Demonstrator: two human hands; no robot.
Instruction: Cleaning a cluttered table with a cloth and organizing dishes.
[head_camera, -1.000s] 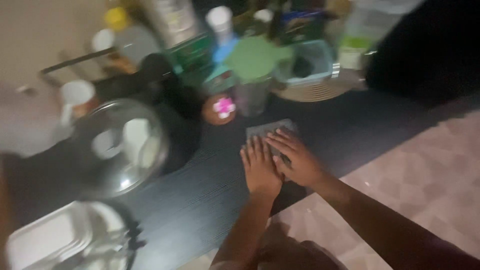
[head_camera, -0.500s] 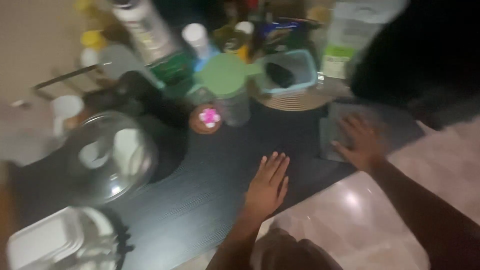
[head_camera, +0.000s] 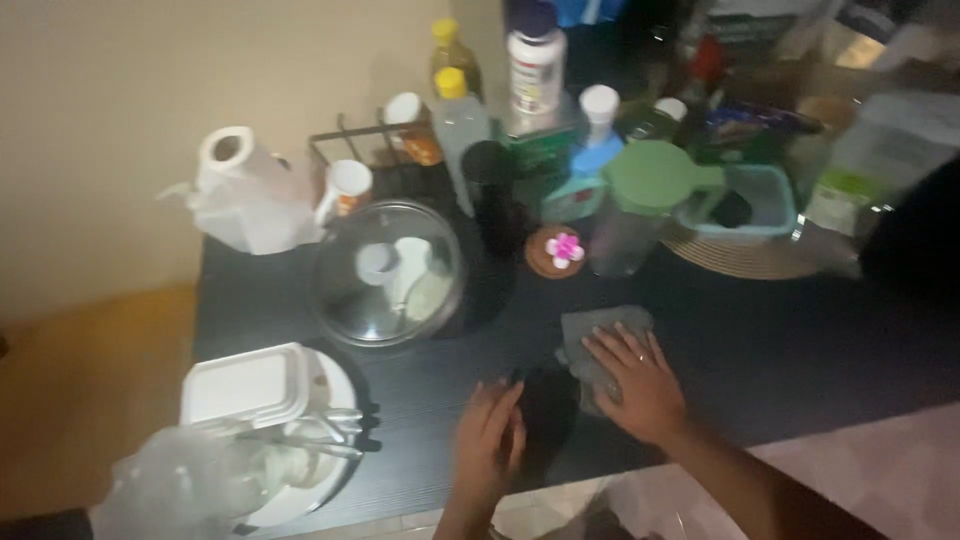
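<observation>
Right hand (head_camera: 632, 378): fingers spread flat, pressing the grey folded cloth (head_camera: 598, 335) near the dark worktop's (head_camera: 780, 350) front edge.
Left hand (head_camera: 488, 443): open, fingers released, flat beside it.

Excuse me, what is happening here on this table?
A person leans over a dark table. The right hand presses flat on a grey folded cloth. The left hand rests open on the tabletop beside it. Behind them stand a clear glass pot lid, a green-lidded jug and bottles.
</observation>
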